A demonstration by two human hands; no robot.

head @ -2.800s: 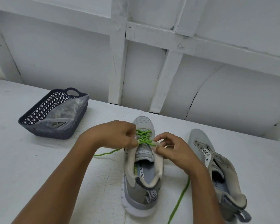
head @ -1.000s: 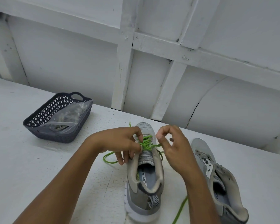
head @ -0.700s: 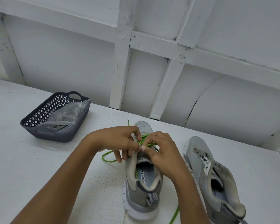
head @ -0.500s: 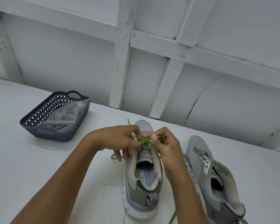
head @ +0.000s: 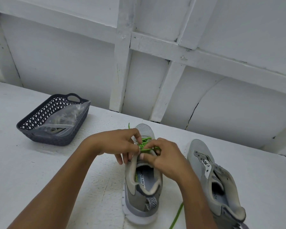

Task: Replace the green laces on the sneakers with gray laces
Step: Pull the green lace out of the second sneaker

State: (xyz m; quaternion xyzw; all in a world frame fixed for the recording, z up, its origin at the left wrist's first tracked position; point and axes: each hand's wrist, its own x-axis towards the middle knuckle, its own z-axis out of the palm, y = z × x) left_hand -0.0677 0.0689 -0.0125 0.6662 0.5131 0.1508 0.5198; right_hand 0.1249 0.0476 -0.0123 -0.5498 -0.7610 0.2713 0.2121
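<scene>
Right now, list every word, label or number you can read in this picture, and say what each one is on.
"ORY FO": on the insole of the laced sneaker with the green lace; cut off at both ends.
"FO": on the second insole, in the unlaced sneaker; the rest is hidden.
Dark marks on the unlaced sneaker's white tongue label: too blurred to read.
Basket and plastic bag: no text shows.

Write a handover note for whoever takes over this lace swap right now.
Hands: left hand and right hand both pinch the green lace on the middle sneaker.
Done: that lace is partly unthreaded, with loose ends on the table. The other sneaker, to the right, shows no lace.
The clear bag sits in the dark basket.
Left: pull the green lace free, then re-lace both in gray.
</scene>
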